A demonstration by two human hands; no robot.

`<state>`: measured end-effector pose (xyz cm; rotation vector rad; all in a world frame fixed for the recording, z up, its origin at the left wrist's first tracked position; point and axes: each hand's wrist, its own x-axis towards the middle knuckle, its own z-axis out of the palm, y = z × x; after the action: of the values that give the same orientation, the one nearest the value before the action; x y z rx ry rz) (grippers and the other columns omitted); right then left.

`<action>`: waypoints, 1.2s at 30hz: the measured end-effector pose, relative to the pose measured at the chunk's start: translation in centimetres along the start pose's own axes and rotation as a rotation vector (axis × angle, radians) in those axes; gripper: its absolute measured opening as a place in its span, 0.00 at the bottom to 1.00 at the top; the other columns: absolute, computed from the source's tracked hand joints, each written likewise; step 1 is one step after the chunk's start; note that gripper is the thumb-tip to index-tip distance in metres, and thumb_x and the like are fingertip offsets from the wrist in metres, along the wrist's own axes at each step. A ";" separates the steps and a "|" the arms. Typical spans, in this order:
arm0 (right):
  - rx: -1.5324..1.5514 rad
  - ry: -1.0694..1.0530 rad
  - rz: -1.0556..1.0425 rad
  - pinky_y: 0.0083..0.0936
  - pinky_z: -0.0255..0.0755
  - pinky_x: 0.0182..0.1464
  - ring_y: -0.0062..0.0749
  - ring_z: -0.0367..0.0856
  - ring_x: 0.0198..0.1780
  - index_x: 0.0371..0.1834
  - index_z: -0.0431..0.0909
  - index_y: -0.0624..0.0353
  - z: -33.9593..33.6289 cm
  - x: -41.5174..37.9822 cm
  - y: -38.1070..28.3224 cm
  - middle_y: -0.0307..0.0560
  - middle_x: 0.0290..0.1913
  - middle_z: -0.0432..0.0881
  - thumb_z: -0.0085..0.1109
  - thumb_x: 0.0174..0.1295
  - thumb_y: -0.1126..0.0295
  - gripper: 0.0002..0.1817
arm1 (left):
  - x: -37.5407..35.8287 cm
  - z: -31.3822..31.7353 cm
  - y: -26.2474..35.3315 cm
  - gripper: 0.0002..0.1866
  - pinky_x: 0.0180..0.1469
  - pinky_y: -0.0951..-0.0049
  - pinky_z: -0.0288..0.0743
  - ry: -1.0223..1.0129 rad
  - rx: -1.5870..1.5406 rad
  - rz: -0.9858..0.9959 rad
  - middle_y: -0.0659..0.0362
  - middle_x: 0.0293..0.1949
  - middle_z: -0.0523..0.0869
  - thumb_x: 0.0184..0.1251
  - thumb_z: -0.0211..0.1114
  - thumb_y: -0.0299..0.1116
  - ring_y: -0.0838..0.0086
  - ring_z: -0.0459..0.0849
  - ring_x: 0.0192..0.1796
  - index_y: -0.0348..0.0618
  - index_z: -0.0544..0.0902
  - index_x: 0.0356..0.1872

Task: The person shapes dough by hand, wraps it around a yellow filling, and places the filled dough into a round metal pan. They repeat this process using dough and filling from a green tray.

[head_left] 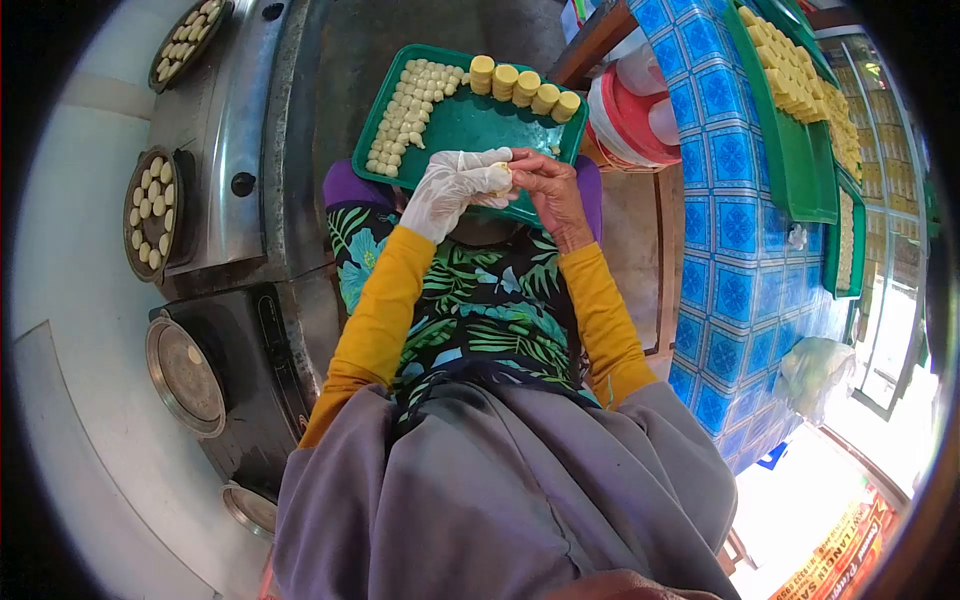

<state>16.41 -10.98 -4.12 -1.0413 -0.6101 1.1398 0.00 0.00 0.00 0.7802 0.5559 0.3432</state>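
My left hand point(452, 190), in a thin white glove, is closed around a small piece of dough point(504, 172) that is mostly hidden; a hint of yellow shows at it. The bare fingers of my right hand point(552, 192) pinch at the same piece. Both hands meet above the near edge of a green tray point(470, 130). Rows of small pale dough balls point(408, 105) fill the tray's left side. Along its far right edge stand several stacks of round yellow discs point(504, 82). A small dough scrap point(555, 149) lies near the tray's right side.
At left, round pans of dough pieces point(152, 212) point(188, 40) sit on a metal stove point(225, 140), with a lidded pan point(185, 375) nearer. To the right, a blue-checked table point(735, 280) bears green trays point(805, 185) with yellow pieces point(790, 75). A red-rimmed bucket point(640, 125) stands beside it.
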 end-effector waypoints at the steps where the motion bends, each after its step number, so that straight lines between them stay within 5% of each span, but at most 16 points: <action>1: 0.065 -0.009 0.051 0.33 0.72 0.61 0.35 0.80 0.55 0.44 0.89 0.61 0.0 0.2 -0.1 0.50 0.55 0.82 0.68 0.57 0.78 0.11 | -0.1 0.0 0.6 0.26 0.41 0.76 0.86 -0.027 0.072 -0.019 0.52 0.45 0.89 0.64 0.73 0.33 0.68 0.91 0.40 0.31 0.80 0.60; 3: 0.120 -0.011 0.124 0.33 0.72 0.61 0.35 0.80 0.54 0.41 0.89 0.62 0.0 -0.7 -0.9 0.50 0.52 0.83 0.68 0.57 0.79 0.09 | -0.3 0.9 0.6 0.24 0.40 0.77 0.85 -0.049 0.122 -0.048 0.52 0.44 0.89 0.63 0.73 0.32 0.70 0.90 0.39 0.30 0.81 0.59; 6: -0.246 0.074 -0.054 0.33 0.72 0.60 0.34 0.80 0.52 0.40 0.89 0.63 2.0 -0.9 -3.0 0.48 0.51 0.83 0.67 0.58 0.75 0.08 | -0.5 1.4 1.3 0.24 0.40 0.79 0.85 -0.014 0.180 -0.014 0.53 0.43 0.89 0.62 0.74 0.31 0.71 0.90 0.38 0.30 0.82 0.57; 8: -0.923 -0.019 -0.566 0.32 0.73 0.60 0.34 0.80 0.52 0.39 0.89 0.64 1.7 -1.0 -3.8 0.47 0.53 0.83 0.66 0.58 0.71 0.10 | -0.7 1.8 1.3 0.23 0.39 0.78 0.85 0.028 0.165 0.002 0.53 0.41 0.90 0.62 0.73 0.30 0.73 0.90 0.37 0.29 0.82 0.56; 12: -0.836 0.028 -0.488 0.32 0.70 0.63 0.34 0.78 0.55 0.41 0.90 0.61 1.9 -1.4 -3.9 0.47 0.55 0.83 0.64 0.59 0.67 0.12 | 0.3 0.9 0.5 0.27 0.37 0.77 0.85 -0.028 0.146 -0.057 0.52 0.41 0.89 0.61 0.73 0.29 0.70 0.90 0.37 0.25 0.78 0.60; 14: -0.080 -0.019 0.108 0.32 0.68 0.63 0.35 0.76 0.59 0.44 0.90 0.57 1.2 -0.9 -3.1 0.47 0.57 0.83 0.65 0.58 0.68 0.12 | 0.3 1.1 1.1 0.35 0.36 0.76 0.84 -0.016 0.099 -0.098 0.49 0.45 0.87 0.61 0.72 0.27 0.67 0.90 0.37 0.23 0.69 0.67; 15: -0.081 -0.023 0.109 0.32 0.68 0.63 0.35 0.76 0.59 0.44 0.90 0.57 1.1 -0.8 -2.9 0.47 0.57 0.83 0.65 0.58 0.68 0.12 | 0.5 1.0 1.3 0.35 0.36 0.76 0.84 -0.014 0.098 -0.095 0.49 0.45 0.87 0.61 0.72 0.27 0.67 0.90 0.37 0.23 0.69 0.67; 18: -0.137 -0.080 0.065 0.32 0.68 0.63 0.35 0.74 0.61 0.46 0.91 0.53 1.1 -0.6 -2.9 0.47 0.57 0.83 0.67 0.57 0.68 0.13 | 0.3 0.2 1.9 0.39 0.38 0.73 0.87 -0.105 0.087 -0.115 0.45 0.49 0.85 0.62 0.70 0.25 0.62 0.90 0.38 0.24 0.60 0.72; 20: -0.611 -0.073 -0.240 0.34 0.69 0.62 0.36 0.74 0.61 0.44 0.91 0.54 1.4 -0.5 -3.9 0.48 0.58 0.82 0.67 0.57 0.67 0.13 | 0.1 0.2 2.3 0.35 0.42 0.66 0.89 -0.145 -0.114 -0.167 0.43 0.52 0.84 0.65 0.67 0.24 0.59 0.91 0.40 0.25 0.61 0.71; 26: -1.138 -0.173 -0.702 0.40 0.68 0.62 0.45 0.74 0.60 0.47 0.89 0.53 1.1 -0.2 -5.4 0.50 0.62 0.79 0.66 0.59 0.65 0.14 | 0.2 -0.3 1.0 0.26 0.50 0.53 0.88 -0.035 -0.304 -0.170 0.45 0.50 0.84 0.70 0.64 0.26 0.57 0.89 0.49 0.28 0.68 0.66; 33: -0.983 0.014 -0.575 0.42 0.65 0.63 0.47 0.74 0.60 0.50 0.88 0.54 1.9 -1.7 -2.9 0.52 0.61 0.79 0.58 0.68 0.60 0.16 | 1.1 -0.4 -0.7 0.20 0.49 0.55 0.87 -0.047 -0.453 -0.114 0.47 0.51 0.83 0.70 0.63 0.25 0.60 0.88 0.48 0.27 0.74 0.60; 36: -0.846 0.056 -0.569 0.42 0.62 0.65 0.47 0.73 0.60 0.53 0.87 0.57 2.3 -2.1 -1.8 0.52 0.60 0.80 0.51 0.73 0.55 0.21 | 0.4 1.6 -0.3 0.19 0.50 0.57 0.87 0.128 -0.301 -0.126 0.47 0.53 0.82 0.69 0.63 0.22 0.61 0.87 0.49 0.25 0.75 0.58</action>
<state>14.57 -12.25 -1.27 -1.4622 -1.3035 0.3231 1.26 -0.91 0.58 0.4325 0.6529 0.3523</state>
